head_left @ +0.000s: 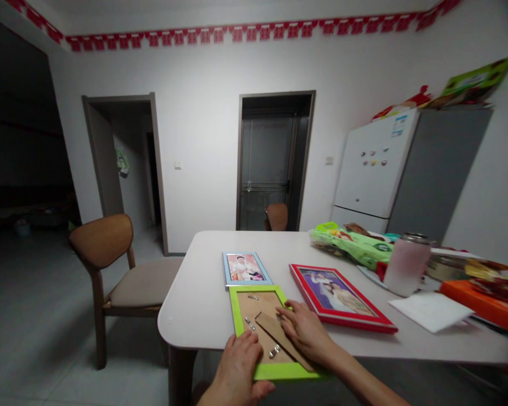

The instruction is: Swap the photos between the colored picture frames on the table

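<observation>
A lime-green picture frame [236,311] lies face down at the table's near edge, partly overhanging it. Its brown backing board [260,301] faces up, carrying a slanted brown easel stand [275,334] and several small metal clips [250,323]. My left hand [239,369] grips the frame's left side near the bottom corner, fingers on top. Across the stand and right side lies my right hand [307,332], its fingers bent and pressed at a metal clip that they partly cover. Beyond stands no gap to a light-blue photo frame [226,270]; a red photo frame [355,322] lies to the right.
On the white table [203,304], the right side holds a green plastic bag [355,248], a pinkish jar [407,268], white tissue [432,310] and an orange box [482,304]. A wooden chair [104,242] stands left; a fridge [375,163] is behind right.
</observation>
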Available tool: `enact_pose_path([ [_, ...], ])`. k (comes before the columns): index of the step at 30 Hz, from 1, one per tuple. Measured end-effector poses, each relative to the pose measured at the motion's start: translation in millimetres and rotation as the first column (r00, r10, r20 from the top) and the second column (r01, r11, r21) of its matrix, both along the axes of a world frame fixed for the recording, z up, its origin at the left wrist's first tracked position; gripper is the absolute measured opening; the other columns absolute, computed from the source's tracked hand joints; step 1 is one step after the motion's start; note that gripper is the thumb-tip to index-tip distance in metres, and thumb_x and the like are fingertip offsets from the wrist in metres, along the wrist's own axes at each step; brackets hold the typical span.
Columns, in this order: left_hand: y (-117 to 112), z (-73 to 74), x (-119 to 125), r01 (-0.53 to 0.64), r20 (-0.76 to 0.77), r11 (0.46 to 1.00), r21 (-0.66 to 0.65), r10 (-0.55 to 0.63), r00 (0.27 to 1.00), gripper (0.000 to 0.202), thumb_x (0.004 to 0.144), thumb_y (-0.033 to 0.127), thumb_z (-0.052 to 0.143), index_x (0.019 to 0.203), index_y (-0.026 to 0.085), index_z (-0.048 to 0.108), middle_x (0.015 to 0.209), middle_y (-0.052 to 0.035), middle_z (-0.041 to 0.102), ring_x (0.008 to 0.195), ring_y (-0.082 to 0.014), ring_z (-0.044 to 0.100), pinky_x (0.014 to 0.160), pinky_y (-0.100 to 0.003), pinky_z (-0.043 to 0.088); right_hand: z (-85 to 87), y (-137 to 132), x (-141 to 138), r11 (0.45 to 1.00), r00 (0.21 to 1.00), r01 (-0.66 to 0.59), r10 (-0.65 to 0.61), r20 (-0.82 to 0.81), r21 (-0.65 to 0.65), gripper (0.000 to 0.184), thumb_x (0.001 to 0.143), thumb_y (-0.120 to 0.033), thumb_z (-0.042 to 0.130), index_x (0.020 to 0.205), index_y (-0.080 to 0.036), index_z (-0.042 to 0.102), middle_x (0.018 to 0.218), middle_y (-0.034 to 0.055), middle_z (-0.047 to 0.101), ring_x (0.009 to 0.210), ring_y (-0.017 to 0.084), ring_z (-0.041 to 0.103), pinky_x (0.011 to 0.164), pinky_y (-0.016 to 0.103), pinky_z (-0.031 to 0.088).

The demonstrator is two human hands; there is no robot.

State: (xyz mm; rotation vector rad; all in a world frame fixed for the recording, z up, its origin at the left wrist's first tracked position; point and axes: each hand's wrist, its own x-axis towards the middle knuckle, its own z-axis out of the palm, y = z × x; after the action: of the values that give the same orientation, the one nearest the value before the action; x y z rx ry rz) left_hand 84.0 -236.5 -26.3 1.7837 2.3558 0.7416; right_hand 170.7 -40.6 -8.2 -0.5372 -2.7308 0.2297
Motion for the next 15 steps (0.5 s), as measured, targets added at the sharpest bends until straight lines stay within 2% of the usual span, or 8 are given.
enact_pose_path([
  [3, 1.0, 2.3, 1.7, -0.045, 0.008, 0.999, -0.006, 0.045, 0.999, 0.057, 0.061, 0.037, 0.065, 0.111, 0.017, 0.045, 0.126, -0.0084, 0.041, 0.118, -0.0243, 0.031, 0.099, -0.041, 0.022, 1.8, -0.6, -5.4, 0.999, 0.999, -0.005, 0.002, 0.045, 0.048, 0.032, 0.079, -0.032, 0.034, 0.079, -0.019, 0.062, 0.092, 0.0085, 0.053, 0.086, 0.02, 0.046, 0.076, 0.031, 0.034],
  [6, 1.6, 3.3, 3.8, -0.085, 0.02, 0.996, -0.018, 0.086, 0.996, 0.067, 0.06, 0.037, 0.065, 0.118, 0.014, 0.039, 0.126, -0.0106, 0.041, 0.117, -0.0245, 0.033, 0.099, -0.04, 0.022, 1.8, -1.7, -2.5, 0.999, 0.998, -0.047, 0.047, 0.029, 0.023, 0.036, 0.081, -0.032, 0.031, 0.07, -0.016, 0.061, 0.085, 0.0084, 0.053, 0.083, 0.018, 0.047, 0.076, 0.029, 0.034],
  [11, 0.8, 3.6, 3.5, -0.089, 0.032, 0.996, -0.023, 0.09, 0.995, 0.067, 0.061, 0.039, 0.064, 0.118, 0.014, 0.039, 0.126, -0.0104, 0.04, 0.117, -0.024, 0.033, 0.1, -0.039, 0.021, -0.5, 0.0, 7.1, 0.996, 0.998, -0.059, 0.061, 0.026, -0.071, 0.034, 0.08, -0.032, 0.031, 0.082, -0.015, 0.061, 0.099, 0.0094, 0.052, 0.094, 0.019, 0.046, 0.083, 0.029, 0.032],
  [13, -0.8, 5.4, 1.9, -0.096, 0.033, 0.995, -0.027, 0.097, 0.995, 0.066, 0.061, 0.038, 0.064, 0.118, 0.014, 0.04, 0.126, -0.0104, 0.041, 0.116, -0.024, 0.034, 0.099, -0.038, 0.023, -1.1, -3.3, 11.9, 0.997, 0.999, -0.049, 0.05, 0.016, -0.057, 0.033, 0.078, -0.032, 0.035, 0.093, -0.017, 0.059, 0.108, 0.01, 0.049, 0.101, 0.021, 0.043, 0.087, 0.033, 0.03],
  [15, -2.6, 7.2, 0.1, -0.094, 0.028, 0.995, -0.018, 0.094, 0.995, 0.065, 0.06, 0.035, 0.065, 0.117, 0.015, 0.041, 0.125, -0.0098, 0.041, 0.116, -0.0233, 0.035, 0.099, -0.037, 0.025, -0.6, -11.7, 18.0, 0.994, 0.995, -0.101, 0.101, -0.003, -0.03, 0.033, 0.078, -0.031, 0.037, 0.101, -0.021, 0.056, 0.116, 0.009, 0.046, 0.107, 0.022, 0.039, 0.09, 0.035, 0.028],
])
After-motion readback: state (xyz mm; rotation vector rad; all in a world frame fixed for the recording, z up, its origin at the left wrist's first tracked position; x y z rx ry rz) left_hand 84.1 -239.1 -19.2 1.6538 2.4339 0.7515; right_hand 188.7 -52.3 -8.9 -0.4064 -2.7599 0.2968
